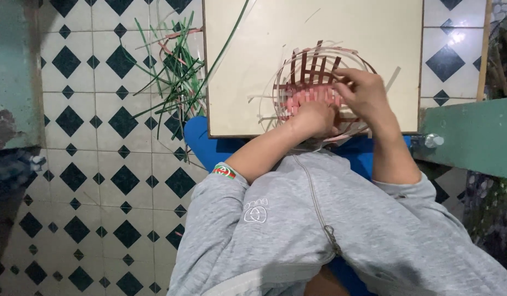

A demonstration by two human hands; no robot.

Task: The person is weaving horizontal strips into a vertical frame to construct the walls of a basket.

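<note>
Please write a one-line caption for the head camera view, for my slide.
Both hands, left hand and right hand, work on a half-woven basket on a pale board.

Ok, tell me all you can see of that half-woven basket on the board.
The basket is a shallow round bowl of flat strips, dark red-brown and pale, woven in a checker pattern with a pinkish patch at the middle. It looks like thin plastic or cane strapping. It is unfinished: loose strip ends stick out around the rim. It rests on the cream board, near its front edge. The left hand presses its near side, and the right hand grips strips at its right.
</note>
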